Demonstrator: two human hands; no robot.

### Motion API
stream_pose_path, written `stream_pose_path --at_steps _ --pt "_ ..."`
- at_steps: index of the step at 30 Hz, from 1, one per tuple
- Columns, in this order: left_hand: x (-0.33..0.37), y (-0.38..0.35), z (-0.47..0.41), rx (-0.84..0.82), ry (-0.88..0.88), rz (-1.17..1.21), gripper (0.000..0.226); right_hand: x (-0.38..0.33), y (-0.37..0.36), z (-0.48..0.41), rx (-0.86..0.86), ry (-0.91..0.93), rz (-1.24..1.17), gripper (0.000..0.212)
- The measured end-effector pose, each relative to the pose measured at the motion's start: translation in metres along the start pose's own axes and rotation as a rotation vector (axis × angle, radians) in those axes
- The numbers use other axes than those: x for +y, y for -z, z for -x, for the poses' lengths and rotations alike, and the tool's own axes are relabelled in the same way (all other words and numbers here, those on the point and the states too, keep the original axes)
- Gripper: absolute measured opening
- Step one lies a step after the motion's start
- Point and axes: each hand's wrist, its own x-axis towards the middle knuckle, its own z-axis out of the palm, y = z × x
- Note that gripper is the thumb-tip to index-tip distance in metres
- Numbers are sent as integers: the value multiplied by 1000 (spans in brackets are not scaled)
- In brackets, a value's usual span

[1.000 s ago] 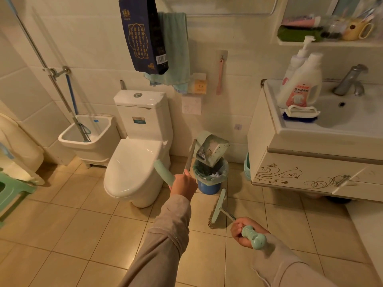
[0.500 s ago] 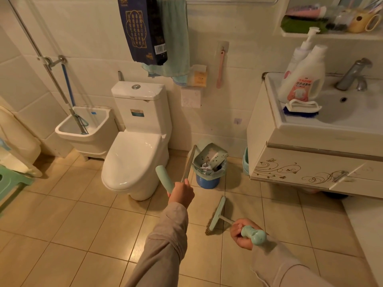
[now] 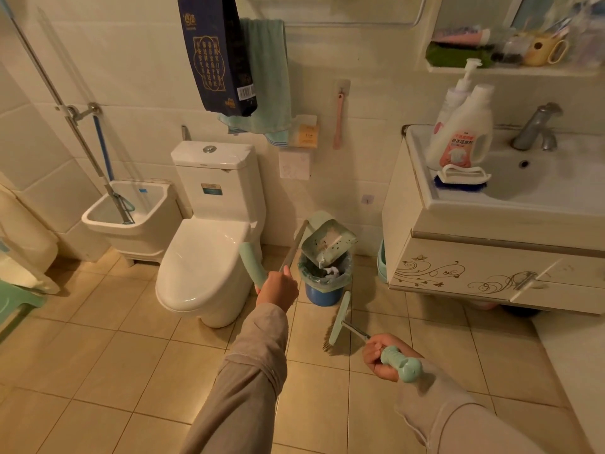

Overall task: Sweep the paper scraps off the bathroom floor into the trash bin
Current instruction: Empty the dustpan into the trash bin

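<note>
Left hand (image 3: 277, 287) is clenched tight around the long handle of the dustpan (image 3: 328, 244), fingers fully wrapped, with the mint grip end sticking up past the knuckles toward the toilet (image 3: 209, 253). The pan is tipped up, mouth down, right over the trash bin (image 3: 324, 279), its lower lip at or just inside the bin's rim. There's a pale smear or a scrap or two clinging inside the pan, hard to say which since it's small and dim in there.

Right hand (image 3: 383, 355) is also closed in a full fist, this one around the mint knob grip of the broom (image 3: 338, 322). The broom head sits on the floor (image 3: 131, 355) just in front of the bin, bristles down on the tile, metal shaft angling back up to the hand.

The bin is a little blue bucket with a greenish bag liner folded over the rim, standing on the floor between the toilet and the sink cabinet (image 3: 491, 267), close to the back wall. Inside it you can see crumpled white paper scraps (image 3: 331, 271) against the dark liner, piled toward the middle.

Other containers: the mop sink (image 3: 131, 211) in the left corner has a mop (image 3: 98, 152) leaning in it, and the washbasin (image 3: 523, 178) on the right has a white detergent bottle (image 3: 465, 132) and a scrub brush (image 3: 461, 178) on its left edge.
</note>
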Motion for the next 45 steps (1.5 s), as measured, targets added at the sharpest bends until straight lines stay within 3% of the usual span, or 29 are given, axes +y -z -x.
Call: stream_pose_path --at_steps 11,16,26,33,37,45 --pt "28 -14 12 -86 -29 57 55 5 5 -14 26 -27 50 29" --pt "20 -18 9 -64 -89 -15 63 10 7 -13 36 -39 43 24" --pt "12 -18 9 -48 6 91 54 12 5 -7 25 -36 49 32" --pt "3 -18 15 -72 226 295 36 7 -4 1 3 -2 57 30" --pt "-3 -18 23 -86 249 342 24 8 -1 5 -10 -3 57 30" --pt "-25 -35 54 -78 536 760 28 17 -9 7 14 -5 95 32"
